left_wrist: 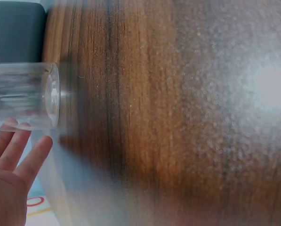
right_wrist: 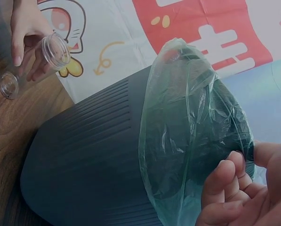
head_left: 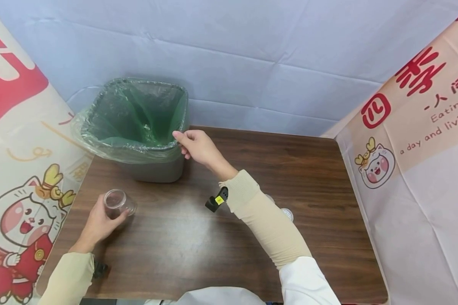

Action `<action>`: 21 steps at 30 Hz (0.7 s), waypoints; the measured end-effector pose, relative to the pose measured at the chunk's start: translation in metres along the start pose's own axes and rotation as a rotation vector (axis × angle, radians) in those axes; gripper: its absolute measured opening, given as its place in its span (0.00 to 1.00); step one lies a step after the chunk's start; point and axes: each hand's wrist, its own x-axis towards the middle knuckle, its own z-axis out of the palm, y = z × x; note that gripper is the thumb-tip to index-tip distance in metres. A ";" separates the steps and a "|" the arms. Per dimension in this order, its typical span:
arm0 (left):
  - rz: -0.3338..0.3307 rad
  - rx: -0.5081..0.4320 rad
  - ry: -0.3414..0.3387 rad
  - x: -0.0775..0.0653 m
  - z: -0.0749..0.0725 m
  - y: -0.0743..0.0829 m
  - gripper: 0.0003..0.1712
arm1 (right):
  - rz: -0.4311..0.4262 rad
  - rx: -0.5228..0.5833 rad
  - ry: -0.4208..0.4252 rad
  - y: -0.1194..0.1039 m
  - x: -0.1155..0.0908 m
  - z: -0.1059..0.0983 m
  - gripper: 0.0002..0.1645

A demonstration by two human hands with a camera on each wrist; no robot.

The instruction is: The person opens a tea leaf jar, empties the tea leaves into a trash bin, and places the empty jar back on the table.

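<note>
A clear, uncapped jar [head_left: 116, 200] is in my left hand [head_left: 101, 222], thumb on one side and fingers on the other. The left wrist view shows the jar's base [left_wrist: 53, 94] close to the tabletop; whether it touches I cannot tell. My right hand [head_left: 198, 146] is at the near right corner of the grey trash can [head_left: 156, 171]. Its thumb lies over the rim and its curled fingers stay outside, pinching the green trash bag [right_wrist: 192, 122] that lines the can. The thumb's tip is hidden behind the bag in the right wrist view.
The wooden table [head_left: 229, 237] carries the can at its back left. A small round white-and-silver item [head_left: 287, 214] lies beside the right sleeve, with another pale piece partly hidden by that sleeve. Printed cloths [head_left: 412, 169] hang at the sides, a plain cloth [head_left: 233, 63] behind.
</note>
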 end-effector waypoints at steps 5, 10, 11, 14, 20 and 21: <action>0.006 -0.002 0.008 0.000 0.001 0.000 0.40 | -0.003 -0.004 0.003 0.001 0.001 0.000 0.27; 0.021 0.000 0.008 0.000 0.000 0.001 0.41 | -0.003 0.001 0.014 0.001 0.001 0.000 0.27; 0.025 0.001 0.009 0.000 0.000 0.002 0.41 | -0.002 0.002 0.015 0.001 0.001 0.000 0.27; 0.041 -0.002 0.015 0.001 0.000 0.003 0.42 | -0.002 0.003 0.010 0.001 0.001 0.000 0.27; 0.071 -0.023 0.038 0.003 -0.003 0.003 0.44 | -0.001 0.002 0.006 0.002 0.001 -0.001 0.28; 0.068 -0.025 0.041 0.003 -0.004 0.004 0.45 | 0.002 0.001 0.006 0.002 0.002 -0.001 0.28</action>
